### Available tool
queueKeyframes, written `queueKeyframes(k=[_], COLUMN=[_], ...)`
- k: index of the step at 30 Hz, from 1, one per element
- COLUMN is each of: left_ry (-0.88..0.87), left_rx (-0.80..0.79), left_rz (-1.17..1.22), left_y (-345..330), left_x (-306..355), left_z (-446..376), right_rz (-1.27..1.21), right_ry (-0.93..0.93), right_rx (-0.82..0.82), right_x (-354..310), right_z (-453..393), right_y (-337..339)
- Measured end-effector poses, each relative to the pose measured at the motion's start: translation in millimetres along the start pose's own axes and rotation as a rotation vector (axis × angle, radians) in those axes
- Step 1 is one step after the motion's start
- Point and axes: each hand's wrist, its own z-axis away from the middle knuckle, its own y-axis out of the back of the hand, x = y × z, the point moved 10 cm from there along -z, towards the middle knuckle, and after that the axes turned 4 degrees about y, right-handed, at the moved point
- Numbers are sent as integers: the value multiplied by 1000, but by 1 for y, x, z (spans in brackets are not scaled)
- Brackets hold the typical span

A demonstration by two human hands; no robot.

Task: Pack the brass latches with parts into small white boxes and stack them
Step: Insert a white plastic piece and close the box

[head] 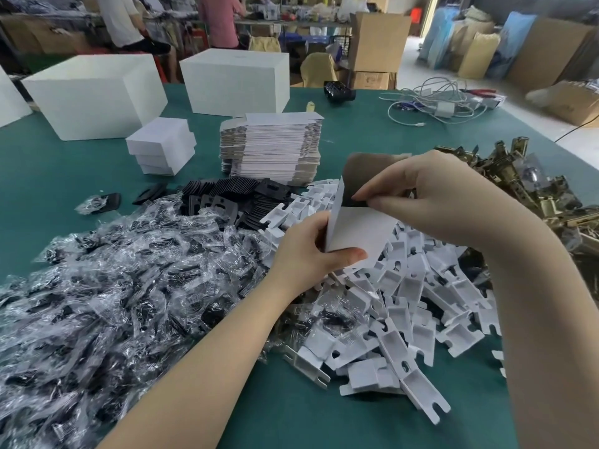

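Left hand [311, 251] grips lower corner of small white cardboard box [356, 234]; right hand [431, 192] pinches its top flap. Box held above white plastic parts [405, 319], mid-surface. Brass latches [531, 186] heaped at right edge.

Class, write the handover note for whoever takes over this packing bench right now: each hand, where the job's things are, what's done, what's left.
Left hand grips the small white box from below; right hand pinches its open flap. No latch is visible in the box.
Brass latches heaped far right; white plastic parts centre; bagged parts left; flat box blanks behind.
Done: a short stack of packed boxes.
Left: form this box, fill, close, stack.
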Motion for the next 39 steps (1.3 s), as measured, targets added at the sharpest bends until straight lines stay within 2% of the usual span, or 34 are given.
queueKeyframes(k=[4, 16, 28, 32, 35, 39], left_ry=[2, 26, 30, 40, 29, 15], left_rx=[-8, -8, -4, -8, 29, 92], left_rz=[6, -28, -12, 3, 47, 43], left_y=[-1, -1, -1, -2, 3, 8], left_x=[0, -1, -1, -4, -4, -6], left_z=[0, -1, -1, -2, -2, -3], right_rz=[-31, 76, 40, 103, 88, 8], right_ry=[9, 65, 15, -9, 24, 91], right_rx=[44, -40, -19, -70, 33, 314], right_x=[-6, -7, -3, -5, -13, -27], right_z=[2, 0, 1, 3, 2, 8], right_y=[6, -4, -1, -6, 3, 29])
